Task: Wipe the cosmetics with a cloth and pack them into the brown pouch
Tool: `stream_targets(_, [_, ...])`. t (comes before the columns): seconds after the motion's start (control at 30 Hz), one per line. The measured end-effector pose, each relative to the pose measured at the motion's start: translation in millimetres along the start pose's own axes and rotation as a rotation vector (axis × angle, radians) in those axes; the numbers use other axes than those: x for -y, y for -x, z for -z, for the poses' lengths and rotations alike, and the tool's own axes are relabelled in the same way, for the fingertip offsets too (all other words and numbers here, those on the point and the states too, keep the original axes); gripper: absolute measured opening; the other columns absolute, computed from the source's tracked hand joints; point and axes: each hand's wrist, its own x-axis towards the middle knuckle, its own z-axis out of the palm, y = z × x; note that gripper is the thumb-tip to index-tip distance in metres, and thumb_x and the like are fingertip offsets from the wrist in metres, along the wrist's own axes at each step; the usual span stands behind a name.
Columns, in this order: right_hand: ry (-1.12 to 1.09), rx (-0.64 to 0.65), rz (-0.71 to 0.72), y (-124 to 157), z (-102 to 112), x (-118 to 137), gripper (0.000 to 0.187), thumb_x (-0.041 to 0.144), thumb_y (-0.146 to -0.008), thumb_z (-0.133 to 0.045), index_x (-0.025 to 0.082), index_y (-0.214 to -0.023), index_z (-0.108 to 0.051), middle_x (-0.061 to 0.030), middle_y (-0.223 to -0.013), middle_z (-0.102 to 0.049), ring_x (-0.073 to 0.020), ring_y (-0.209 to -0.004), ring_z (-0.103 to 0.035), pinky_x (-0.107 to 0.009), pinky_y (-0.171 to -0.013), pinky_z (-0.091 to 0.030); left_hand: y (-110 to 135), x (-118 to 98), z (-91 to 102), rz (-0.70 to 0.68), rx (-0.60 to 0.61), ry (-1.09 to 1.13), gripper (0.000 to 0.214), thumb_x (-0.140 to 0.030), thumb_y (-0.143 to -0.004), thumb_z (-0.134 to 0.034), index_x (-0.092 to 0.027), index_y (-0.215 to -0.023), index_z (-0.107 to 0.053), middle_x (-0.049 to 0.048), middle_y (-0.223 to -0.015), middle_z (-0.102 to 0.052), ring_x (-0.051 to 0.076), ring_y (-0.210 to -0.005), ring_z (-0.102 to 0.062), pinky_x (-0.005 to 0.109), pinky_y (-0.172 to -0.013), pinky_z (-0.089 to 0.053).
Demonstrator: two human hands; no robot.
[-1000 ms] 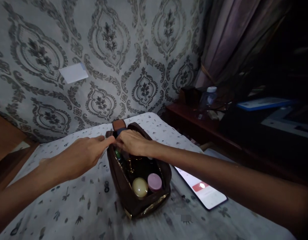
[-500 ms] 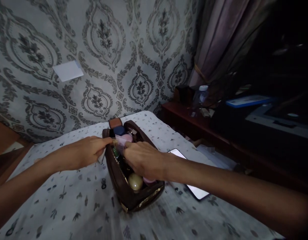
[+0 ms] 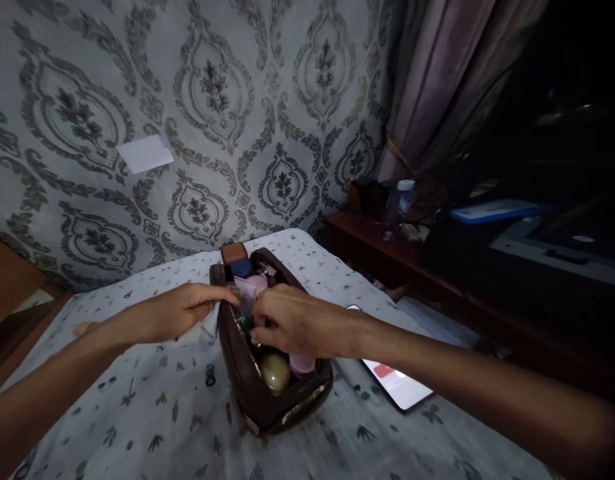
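Note:
A brown zip pouch [image 3: 267,400] stands open on the patterned bedsheet [image 3: 152,413], packed with small jars and tubes. A cream round jar [image 3: 275,371] and a pink-lidded jar [image 3: 303,364] show at its near end. My left hand [image 3: 174,313] pinches the pouch's left rim. My right hand [image 3: 294,323] is curled over the opening, fingers closed around a pink tube [image 3: 250,290] that sticks up from the pouch. A blue item [image 3: 241,267] and a brown tab [image 3: 233,252] sit at the far end.
A lit phone [image 3: 394,383] lies on the sheet right of the pouch, partly under my right forearm. A dark wooden side table [image 3: 367,233] with a water bottle [image 3: 401,200] stands to the right. Patterned wallpaper backs the bed; curtains hang at right.
My right hand has drawn back from the pouch's far end to its middle, uncovering the pink tube and closing on it. My left hand stays on the rim.

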Motion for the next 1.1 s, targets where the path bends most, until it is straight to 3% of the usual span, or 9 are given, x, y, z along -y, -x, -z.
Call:
stream_targets(0.17, [0.097, -0.130, -0.143, -19.1, 13.2, 7.6, 0.020, 0.015, -0.093, -0.051, 0.009, -0.107, -0.064, -0.0152, -0.101, -0.071, -0.0225, -0.090, -0.065, -0.026, -0.065, -0.038, 4.8, -1.4, -11.0, -0.025, -0.105, 0.027, 0.045, -0.024, -0.090, -0.036, -0.024, -0.123, -0.066, 0.0021, -0.127, -0.069, 0.020, -0.115, -0.063, 0.030, -0.105, -0.045])
stream_targets(0.33, [0.063, -0.014, -0.145, -31.7, 8.4, 12.9, 0.021, 0.010, -0.092, -0.050, 0.013, -0.094, -0.070, -0.0124, -0.088, -0.073, -0.0199, -0.080, -0.066, -0.026, -0.058, -0.033, 5.2, -8.9, -20.5, -0.023, -0.191, -0.023, 0.045, -0.021, -0.088, -0.036, -0.024, -0.122, -0.066, 0.0027, -0.124, -0.070, 0.021, -0.115, -0.063, 0.031, -0.102, -0.047])
stream_targets(0.5, [0.017, -0.070, -0.141, -35.4, -0.2, 4.5, 0.020, 0.011, -0.091, -0.054, 0.013, -0.095, -0.073, -0.0112, -0.087, -0.075, -0.0185, -0.081, -0.068, -0.024, -0.062, -0.036, 5.3, -13.0, -29.7, -0.025, -0.241, -0.007, 0.044, -0.018, -0.088, -0.034, -0.024, -0.121, -0.062, 0.0036, -0.116, -0.070, 0.021, -0.111, -0.063, 0.031, -0.098, -0.048])
stream_targets(0.67, [0.010, -0.076, -0.112, -38.2, 1.3, -2.0, 0.024, 0.017, -0.093, -0.051, 0.014, -0.091, -0.074, -0.0114, -0.088, -0.076, -0.0197, -0.085, -0.069, -0.025, -0.067, -0.041, 9.5, -0.8, -38.3, 0.117, -0.323, 0.071, 0.050, -0.033, -0.094, -0.035, -0.025, -0.143, -0.038, 0.0038, -0.100, -0.070, 0.026, -0.103, -0.065, 0.037, -0.090, -0.052])
stream_targets(0.77, [0.028, -0.060, -0.141, -48.1, 3.3, -1.8, 0.028, 0.020, -0.096, -0.047, 0.012, -0.093, -0.073, -0.0161, -0.096, -0.076, -0.0238, -0.095, -0.070, -0.026, -0.073, -0.044, 6.2, 9.9, -43.0, 0.171, -0.433, 0.244, 0.060, -0.038, -0.092, -0.040, -0.022, -0.148, -0.026, 0.0102, -0.122, -0.065, 0.028, -0.125, -0.056, 0.041, -0.101, -0.047])
stream_targets(0.9, [-0.028, -0.062, -0.196, -74.8, 1.8, -4.5, 0.025, 0.014, -0.091, -0.051, 0.010, -0.107, -0.070, -0.0194, -0.115, -0.072, -0.0258, -0.108, -0.067, -0.026, -0.079, -0.048, -3.2, 16.6, -49.5, 0.247, -0.489, 0.475, 0.063, -0.037, -0.088, -0.043, -0.018, -0.147, -0.029, 0.0150, -0.138, -0.057, 0.028, -0.138, -0.045, 0.046, -0.109, -0.041])
stream_targets(1.1, [-0.196, 0.023, -0.221, -90.1, -10.1, -11.3, 0.027, 0.007, -0.084, -0.054, 0.013, -0.106, -0.069, -0.0102, -0.093, -0.076, -0.0188, -0.075, -0.072, -0.020, -0.059, -0.051, -17.9, 15.9, -56.8, 0.205, -0.511, 0.605, 0.074, -0.043, -0.083, -0.049, -0.014, -0.148, -0.032, 0.0164, -0.151, -0.045, 0.028, -0.143, -0.040, 0.043, -0.116, -0.034])
